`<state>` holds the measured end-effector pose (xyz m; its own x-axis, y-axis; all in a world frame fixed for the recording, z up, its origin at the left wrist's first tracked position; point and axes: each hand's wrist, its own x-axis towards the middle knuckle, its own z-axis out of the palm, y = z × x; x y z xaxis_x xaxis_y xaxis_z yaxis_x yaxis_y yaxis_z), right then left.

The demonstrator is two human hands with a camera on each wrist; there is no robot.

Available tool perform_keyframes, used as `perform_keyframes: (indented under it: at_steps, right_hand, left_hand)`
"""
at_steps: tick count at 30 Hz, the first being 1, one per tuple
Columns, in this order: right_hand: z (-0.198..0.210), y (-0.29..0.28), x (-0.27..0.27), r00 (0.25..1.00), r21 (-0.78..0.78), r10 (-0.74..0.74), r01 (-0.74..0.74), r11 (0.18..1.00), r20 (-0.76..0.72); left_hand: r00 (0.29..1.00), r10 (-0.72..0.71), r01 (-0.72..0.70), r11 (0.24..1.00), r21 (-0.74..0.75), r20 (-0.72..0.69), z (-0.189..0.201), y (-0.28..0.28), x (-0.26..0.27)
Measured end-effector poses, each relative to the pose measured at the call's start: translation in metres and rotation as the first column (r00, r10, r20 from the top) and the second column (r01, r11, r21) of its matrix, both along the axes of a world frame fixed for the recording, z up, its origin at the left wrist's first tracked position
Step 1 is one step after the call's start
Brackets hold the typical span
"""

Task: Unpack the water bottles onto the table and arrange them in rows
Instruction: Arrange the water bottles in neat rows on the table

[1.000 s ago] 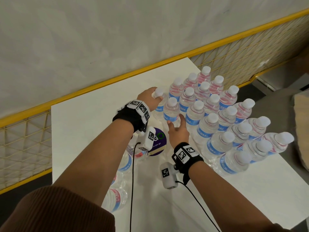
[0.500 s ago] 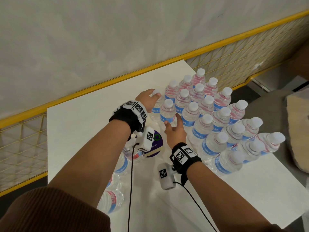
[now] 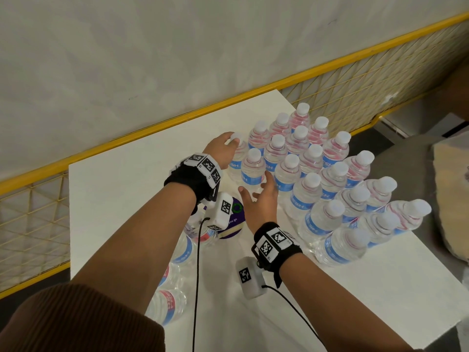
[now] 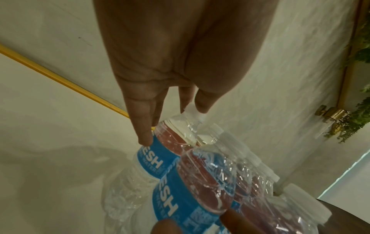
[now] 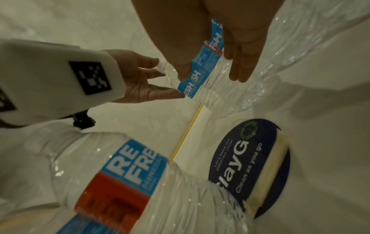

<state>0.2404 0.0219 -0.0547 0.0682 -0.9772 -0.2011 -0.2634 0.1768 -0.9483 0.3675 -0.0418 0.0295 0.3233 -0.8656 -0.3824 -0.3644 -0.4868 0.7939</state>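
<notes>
The left hand (image 3: pixel 221 151) is closed on the cap of the corner bottle (image 3: pixel 234 158), pinched by thumb and fingers. The right hand (image 3: pixel 260 201) is open, its fingers spread beside the next bottle (image 3: pixel 252 171). Compared with half a second ago, the right fingers are spread wider. Both bottles stand at the left near end of the rows (image 3: pixel 330 179) on the counter (image 3: pixel 121 179).

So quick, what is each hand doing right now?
Left hand: fingers pinch the cap of the corner bottle, gripping it.
Right hand: open, fingers spread near a front bottle, holding nothing.
</notes>
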Motion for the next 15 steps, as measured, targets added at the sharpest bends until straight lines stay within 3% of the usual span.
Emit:
perform_keyframes:
  at_steps: [15]
  right_hand:
    - [0.005,-0.002,-0.002,0.991,-0.033,0.134,-0.134,0.99,-0.012]
  left_hand:
    - [1.0,-0.008,0.007,0.999,0.032,0.007,0.007,0.004,-0.001]
